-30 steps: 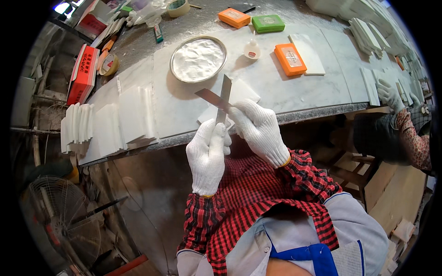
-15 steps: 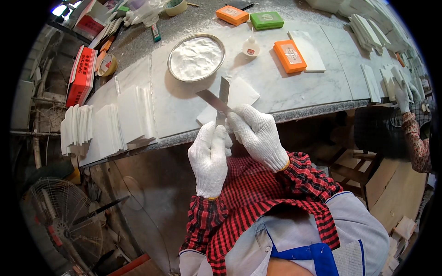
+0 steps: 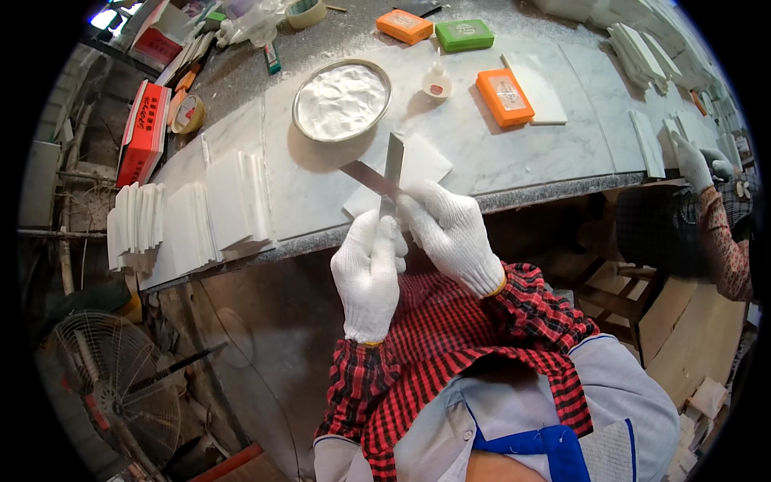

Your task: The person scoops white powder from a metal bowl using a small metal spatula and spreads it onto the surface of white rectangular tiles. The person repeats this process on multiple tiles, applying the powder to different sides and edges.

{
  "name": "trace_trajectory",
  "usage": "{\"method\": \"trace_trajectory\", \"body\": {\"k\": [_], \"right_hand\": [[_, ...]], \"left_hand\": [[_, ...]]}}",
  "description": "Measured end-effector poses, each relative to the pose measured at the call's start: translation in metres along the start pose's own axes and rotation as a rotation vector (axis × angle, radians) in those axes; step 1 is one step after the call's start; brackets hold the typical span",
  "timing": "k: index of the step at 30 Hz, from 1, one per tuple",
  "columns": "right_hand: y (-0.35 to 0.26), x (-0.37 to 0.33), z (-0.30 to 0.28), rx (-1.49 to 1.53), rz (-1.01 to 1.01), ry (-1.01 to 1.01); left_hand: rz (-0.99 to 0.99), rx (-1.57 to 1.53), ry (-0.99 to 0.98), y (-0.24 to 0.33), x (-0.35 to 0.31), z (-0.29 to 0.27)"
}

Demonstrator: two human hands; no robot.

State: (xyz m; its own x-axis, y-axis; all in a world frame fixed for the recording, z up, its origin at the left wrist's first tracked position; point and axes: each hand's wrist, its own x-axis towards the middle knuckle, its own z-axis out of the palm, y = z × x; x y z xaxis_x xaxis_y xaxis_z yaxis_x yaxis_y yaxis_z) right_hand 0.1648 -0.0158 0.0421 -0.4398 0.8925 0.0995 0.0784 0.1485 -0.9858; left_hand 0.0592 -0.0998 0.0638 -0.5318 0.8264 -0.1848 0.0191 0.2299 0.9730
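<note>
Metal pair, held crossed.
My left hand [image 3: 365, 277] pinched the upright blade [image 3: 394, 158], my right hand [image 3: 450, 233] the slanted blade [image 3: 367, 177]; good control wanted firm, even grips.

At the tabletop's [image 3: 490, 153] near edge, the white-gloved left hand [image 3: 365, 277] points forward, fingers [image 3: 385, 233] curled in a grip; the right hand [image 3: 448, 233] angles inward beside it, gripping too. Checked sleeves [image 3: 357, 386] cover both forearms [image 3: 546, 301].

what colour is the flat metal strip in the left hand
The flat metal strip is silvery grey, clearest in the head view.
</note>
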Motion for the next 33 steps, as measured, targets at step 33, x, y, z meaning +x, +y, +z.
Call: {"method": "trace_trajectory", "body": {"k": [33], "right_hand": [[0.013, -0.003, -0.017, -0.079, -0.137, -0.099]], "left_hand": [[-0.036, 0.097, -0.007, 0.008, 0.000, 0.001]]}}
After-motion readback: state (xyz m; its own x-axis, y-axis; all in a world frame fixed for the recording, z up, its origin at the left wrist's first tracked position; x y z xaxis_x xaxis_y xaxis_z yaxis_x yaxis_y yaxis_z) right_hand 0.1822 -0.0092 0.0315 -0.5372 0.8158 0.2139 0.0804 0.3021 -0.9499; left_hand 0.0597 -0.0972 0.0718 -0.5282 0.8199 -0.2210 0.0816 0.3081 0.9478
